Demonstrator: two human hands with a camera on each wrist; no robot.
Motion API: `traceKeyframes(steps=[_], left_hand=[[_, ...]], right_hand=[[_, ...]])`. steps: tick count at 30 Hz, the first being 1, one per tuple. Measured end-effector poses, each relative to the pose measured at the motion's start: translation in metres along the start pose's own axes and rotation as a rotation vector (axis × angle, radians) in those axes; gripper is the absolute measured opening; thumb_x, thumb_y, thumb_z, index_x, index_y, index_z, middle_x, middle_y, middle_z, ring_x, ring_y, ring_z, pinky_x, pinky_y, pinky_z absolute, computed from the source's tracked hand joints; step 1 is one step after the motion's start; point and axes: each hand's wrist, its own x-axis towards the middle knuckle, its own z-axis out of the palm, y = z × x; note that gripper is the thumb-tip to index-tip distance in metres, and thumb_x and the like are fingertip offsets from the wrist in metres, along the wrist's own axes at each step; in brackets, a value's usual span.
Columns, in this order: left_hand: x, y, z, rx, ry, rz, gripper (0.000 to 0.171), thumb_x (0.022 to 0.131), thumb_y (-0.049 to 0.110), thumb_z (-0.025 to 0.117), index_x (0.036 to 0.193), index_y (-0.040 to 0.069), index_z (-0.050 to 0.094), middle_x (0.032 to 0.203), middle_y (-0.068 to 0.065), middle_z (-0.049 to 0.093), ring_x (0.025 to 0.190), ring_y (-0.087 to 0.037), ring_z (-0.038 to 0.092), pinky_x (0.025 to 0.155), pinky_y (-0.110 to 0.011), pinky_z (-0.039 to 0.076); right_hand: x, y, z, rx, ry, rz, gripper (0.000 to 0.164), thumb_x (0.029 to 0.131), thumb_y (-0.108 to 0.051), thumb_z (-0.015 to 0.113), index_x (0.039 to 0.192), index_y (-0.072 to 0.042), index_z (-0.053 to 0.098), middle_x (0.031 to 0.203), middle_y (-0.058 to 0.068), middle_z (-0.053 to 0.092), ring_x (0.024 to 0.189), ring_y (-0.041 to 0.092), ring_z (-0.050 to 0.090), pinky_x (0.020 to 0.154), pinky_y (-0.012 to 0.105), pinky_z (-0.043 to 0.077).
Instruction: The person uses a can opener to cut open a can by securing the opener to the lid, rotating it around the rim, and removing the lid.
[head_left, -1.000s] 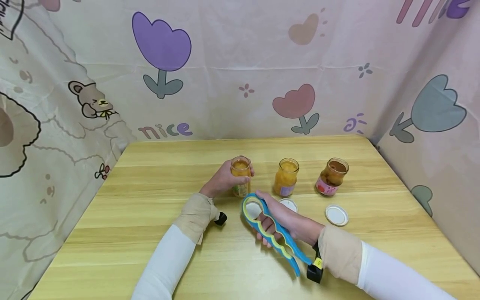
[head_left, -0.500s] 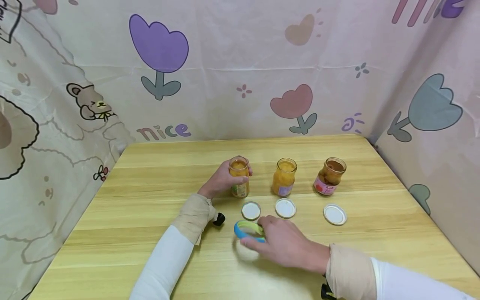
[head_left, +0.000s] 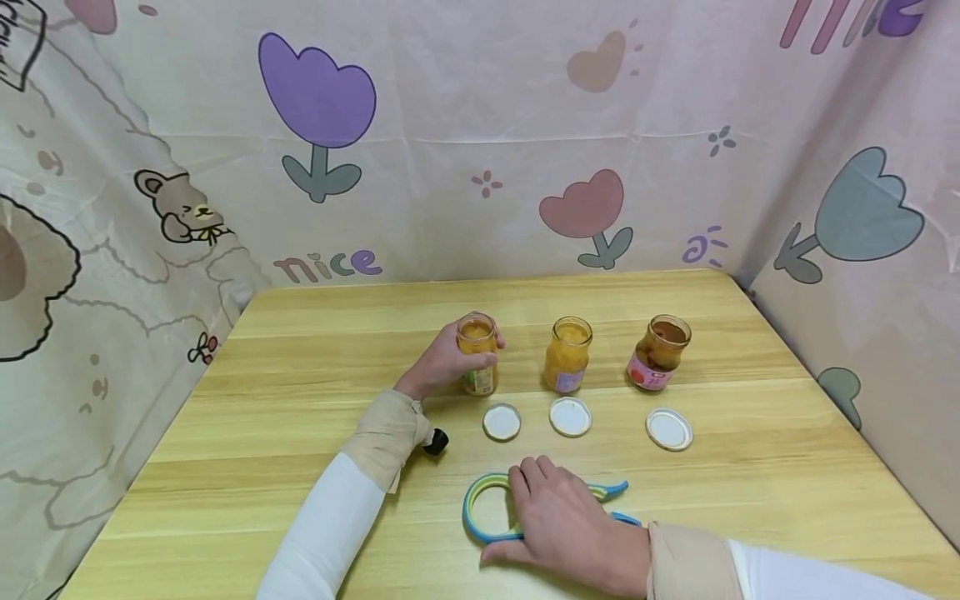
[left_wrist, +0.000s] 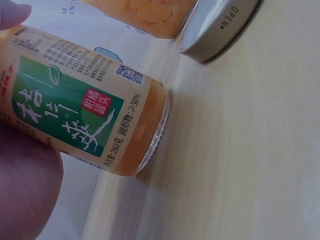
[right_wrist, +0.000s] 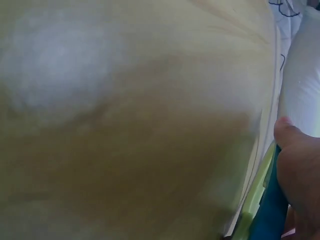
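My left hand (head_left: 444, 360) grips an uncapped glass jar (head_left: 480, 380) of orange fruit, thumb across its front and fingers behind. The jar stands upright on the table; its green label (left_wrist: 65, 105) shows large in the left wrist view. Lower down, my right hand (head_left: 566, 523) holds a blue and yellow-green jar opener (head_left: 471, 512) low over the table, its rounded end toward the left. The back of the hand covers the opener's middle, while the handle tips stick out at the right. In the right wrist view, the thumb (right_wrist: 300, 165) lies along the opener's blue edge (right_wrist: 270, 215).
To the right stand another uncapped jar (head_left: 567, 360) with yellow-orange fruit and a darker one (head_left: 657, 360) with a pink label. Three lids, a left one (head_left: 502, 422), a middle one (head_left: 570, 417) and a right one (head_left: 670, 429), lie before the jars. A patterned curtain (head_left: 450, 100) hangs behind the table.
My right hand has drawn the jar opener back from the lids toward the front, lowering and turning it with the palm facing down. My left hand keeps its grip on the jar.
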Motion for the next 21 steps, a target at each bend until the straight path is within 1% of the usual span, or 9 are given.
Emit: traceKeyframes(steps=[3,6,8,14,17,19,21], left_hand=[[0.0,-0.001,-0.001,0.016,-0.001,-0.003,0.031,0.087,0.001,0.065,0.114,0.01,0.054,0.115,-0.028,0.055,0.106,-0.048,0.053,0.088,-0.043,0.051],[0.0,-0.001,-0.001,0.038,0.001,-0.005,0.032,0.087,0.002,0.065,0.115,0.01,0.054,0.116,-0.025,0.055,0.106,-0.043,0.055,0.087,-0.042,0.051],[0.0,0.0,-0.001,0.044,0.001,-0.003,0.032,0.087,0.001,0.065,0.116,0.01,0.054,0.117,-0.025,0.055,0.106,-0.043,0.055,0.088,-0.042,0.051],[0.001,-0.001,-0.001,0.026,0.001,0.003,0.036,0.087,0.01,0.069,0.118,0.009,0.053,0.12,-0.03,0.051,0.11,-0.048,0.051,0.09,-0.041,0.051],[0.001,-0.002,-0.001,0.042,0.004,0.007,0.039,0.087,0.014,0.07,0.12,0.008,0.051,0.12,-0.03,0.051,0.11,-0.045,0.052,0.089,-0.041,0.051],[0.0,-0.002,-0.002,0.058,0.008,0.01,0.041,0.086,0.016,0.071,0.122,0.008,0.051,0.12,-0.028,0.052,0.109,-0.042,0.054,0.089,-0.042,0.05],[-0.001,-0.003,-0.002,0.068,0.013,0.004,0.046,0.086,0.019,0.071,0.125,0.01,0.049,0.121,-0.027,0.052,0.109,-0.04,0.055,0.09,-0.042,0.05]], right_hand=[[-0.001,-0.002,0.003,-0.037,0.038,-0.026,0.088,0.075,-0.088,0.035,0.095,-0.005,0.054,0.082,0.003,0.048,0.07,0.017,0.043,0.051,0.027,0.043],[-0.002,-0.002,0.005,-0.062,0.078,-0.048,0.085,0.075,-0.087,0.036,0.09,-0.005,0.053,0.081,0.003,0.046,0.07,0.017,0.042,0.051,0.027,0.042],[-0.002,-0.002,0.007,-0.082,0.096,-0.053,0.086,0.074,-0.088,0.035,0.089,-0.005,0.052,0.08,0.003,0.045,0.07,0.017,0.041,0.051,0.027,0.042],[-0.001,-0.002,0.01,-0.112,0.094,-0.049,0.088,0.071,-0.092,0.032,0.087,-0.007,0.049,0.078,0.001,0.038,0.069,0.018,0.037,0.05,0.026,0.036],[0.0,-0.001,0.012,-0.125,0.088,-0.044,0.088,0.069,-0.093,0.029,0.085,-0.008,0.047,0.077,0.001,0.034,0.067,0.018,0.034,0.05,0.025,0.032],[0.0,-0.001,0.013,-0.131,0.086,-0.047,0.088,0.069,-0.094,0.027,0.084,-0.009,0.045,0.076,0.0,0.031,0.066,0.018,0.03,0.05,0.025,0.028],[0.001,0.0,0.013,-0.124,0.087,-0.05,0.087,0.068,-0.094,0.028,0.083,-0.01,0.044,0.076,-0.001,0.029,0.065,0.017,0.028,0.051,0.025,0.026]])
